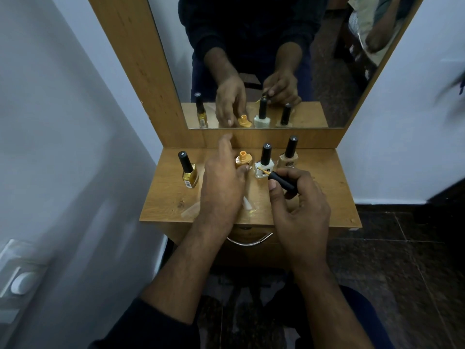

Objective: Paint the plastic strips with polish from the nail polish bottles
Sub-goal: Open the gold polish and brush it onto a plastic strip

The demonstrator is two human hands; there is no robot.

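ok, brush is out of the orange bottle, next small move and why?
Probably bring the brush down to the clear strip by the table's front edge. The right hand grips the cap, bristles look loaded, and the left hand hovers at the open orange bottle.

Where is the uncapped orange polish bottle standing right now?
In the head view, the uncapped orange polish bottle stands at the back middle of the wooden table, just left of the white polish bottle, with the left hand's thumb beside it.
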